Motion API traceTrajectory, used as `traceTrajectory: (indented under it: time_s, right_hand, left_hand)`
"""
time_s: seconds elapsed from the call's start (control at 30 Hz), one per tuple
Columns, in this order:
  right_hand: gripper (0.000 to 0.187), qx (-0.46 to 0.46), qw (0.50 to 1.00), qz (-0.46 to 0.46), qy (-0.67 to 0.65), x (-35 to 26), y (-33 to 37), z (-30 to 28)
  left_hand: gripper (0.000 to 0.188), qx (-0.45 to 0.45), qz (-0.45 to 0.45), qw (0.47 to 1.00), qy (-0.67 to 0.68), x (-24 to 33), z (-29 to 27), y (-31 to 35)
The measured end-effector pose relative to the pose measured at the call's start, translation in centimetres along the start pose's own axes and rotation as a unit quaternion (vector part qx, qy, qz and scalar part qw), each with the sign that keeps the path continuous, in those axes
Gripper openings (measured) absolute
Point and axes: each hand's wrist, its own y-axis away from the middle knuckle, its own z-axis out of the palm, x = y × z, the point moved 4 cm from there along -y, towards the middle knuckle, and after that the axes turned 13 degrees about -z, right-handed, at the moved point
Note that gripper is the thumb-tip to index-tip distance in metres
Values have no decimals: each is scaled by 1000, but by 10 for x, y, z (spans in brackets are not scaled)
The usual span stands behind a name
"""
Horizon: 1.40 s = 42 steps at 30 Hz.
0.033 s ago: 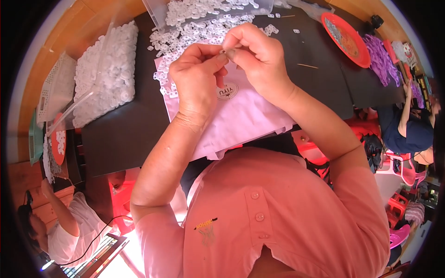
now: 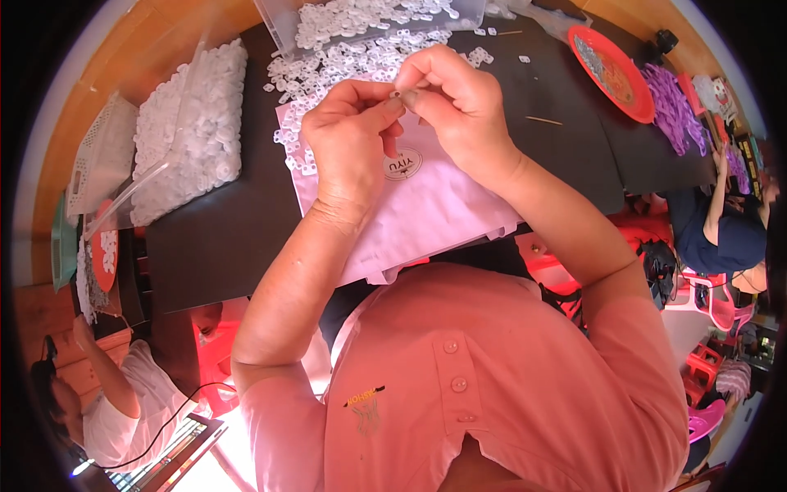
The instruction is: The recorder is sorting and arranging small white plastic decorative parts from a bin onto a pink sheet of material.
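Observation:
My left hand point(image 2: 352, 123) and my right hand point(image 2: 463, 107) meet over the table, each closed in a pinch. Between their fingertips is a tiny light piece point(image 2: 395, 95) with a dark spot, mostly covered by the fingers; its kind is too small to make out. Beneath both hands lies a pink cloth bag point(image 2: 434, 217) with a round printed mark. A spread of small white plastic pieces point(image 2: 352, 66) with holes covers the table just beyond my hands and runs along the bag's left edge.
A clear bin point(image 2: 283, 29) of white pieces stands at the back. White round pieces fill a clear container point(image 2: 188, 131) at left. On the right are a thin stick point(image 2: 543, 120), a red plate point(image 2: 643, 105) of small parts and purple strips point(image 2: 676, 107). Other people sit at both sides.

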Motion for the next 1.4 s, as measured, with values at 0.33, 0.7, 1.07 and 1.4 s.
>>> traceTrajectory:
  time_s: [0.33, 0.7, 1.07, 1.4]
  right_hand:
    - [11, -22, 999, 44, 9, 6, -6, -10]
    - [7, -81, 990, -49, 102, 7, -8, -13]
    - [8, -82, 988, -16, 128, 2, -6, -13]
    - [2, -29, 992, 126, 13, 11, -1, -6]
  left_hand:
    - [12, -31, -70, 996, 40, -4, -10, -9]
    - [16, -45, -86, 995, 24, -1, -7, -9]
    - [10, -28, -60, 993, -100, 1, -5, -7]
    - [5, -11, -29, 996, -80, -3, -4, -6]
